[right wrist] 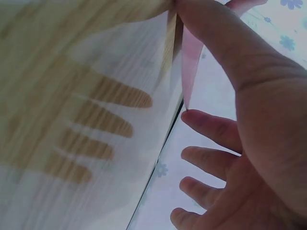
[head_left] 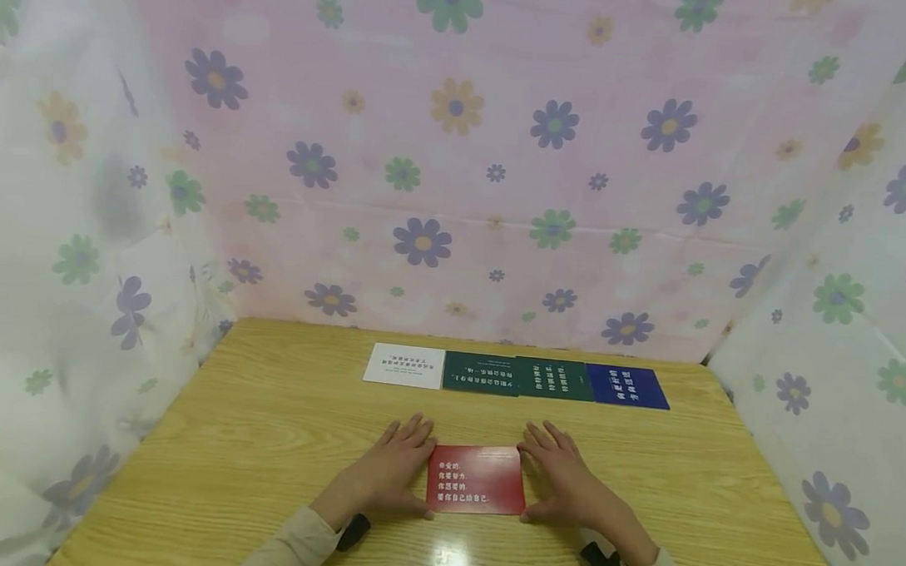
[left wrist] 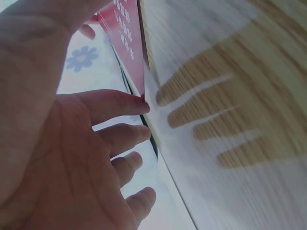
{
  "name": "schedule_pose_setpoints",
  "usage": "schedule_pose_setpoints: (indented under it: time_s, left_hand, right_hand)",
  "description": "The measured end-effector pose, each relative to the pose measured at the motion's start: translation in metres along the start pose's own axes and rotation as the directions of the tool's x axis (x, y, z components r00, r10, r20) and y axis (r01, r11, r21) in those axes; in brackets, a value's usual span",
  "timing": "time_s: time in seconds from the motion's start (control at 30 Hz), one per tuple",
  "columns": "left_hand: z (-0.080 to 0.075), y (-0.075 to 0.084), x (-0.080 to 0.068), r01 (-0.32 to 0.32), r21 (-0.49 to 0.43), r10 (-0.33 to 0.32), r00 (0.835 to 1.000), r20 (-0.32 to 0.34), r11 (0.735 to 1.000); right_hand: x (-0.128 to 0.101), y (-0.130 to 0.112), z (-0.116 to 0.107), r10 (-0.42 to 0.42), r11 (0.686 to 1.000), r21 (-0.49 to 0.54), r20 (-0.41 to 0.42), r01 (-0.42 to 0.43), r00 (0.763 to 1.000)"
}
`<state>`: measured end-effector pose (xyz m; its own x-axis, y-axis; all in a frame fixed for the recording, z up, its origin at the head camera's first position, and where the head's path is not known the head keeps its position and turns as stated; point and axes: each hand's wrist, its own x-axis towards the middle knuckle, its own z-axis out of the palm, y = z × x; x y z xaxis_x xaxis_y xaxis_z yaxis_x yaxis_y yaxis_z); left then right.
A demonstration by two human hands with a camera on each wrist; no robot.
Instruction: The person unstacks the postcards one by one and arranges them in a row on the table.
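Note:
A red card [head_left: 476, 481] with white printed characters lies on the wooden table, its short sides facing my two hands. At its left side is my left hand [head_left: 392, 472], index fingertip at the far corner and thumb by the near one. My right hand [head_left: 566, 480] mirrors this on the right side. In the left wrist view, the left hand [left wrist: 91, 153] has its fingers extended and spread, the index tip touching the red card's corner [left wrist: 129, 48]. The right wrist view shows the right hand [right wrist: 249, 143] likewise spread, its index tip at the card's pink-looking edge [right wrist: 191, 62].
Behind the red card, a row lies near the table's back: a white card [head_left: 403, 365], a dark green card [head_left: 481, 373], another green card [head_left: 554, 379] and a blue card [head_left: 631, 387]. Flowered curtains [head_left: 494, 176] enclose the wooden table [head_left: 268, 443] at back and sides.

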<state>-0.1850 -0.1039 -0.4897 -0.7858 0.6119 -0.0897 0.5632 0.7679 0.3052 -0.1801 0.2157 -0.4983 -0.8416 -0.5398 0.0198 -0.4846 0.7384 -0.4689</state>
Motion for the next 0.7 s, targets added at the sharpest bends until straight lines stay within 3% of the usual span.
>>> schedule_pose_setpoints:
  time_s: [0.7]
  left_hand:
    - [0.0034,-0.0068,-0.0037,-0.039,0.015,0.04,0.997,-0.061,0.999]
  right_hand:
    - [-0.0053,-0.0043,0.0048,-0.089,0.989,-0.132,-0.121,0.073,0.989]
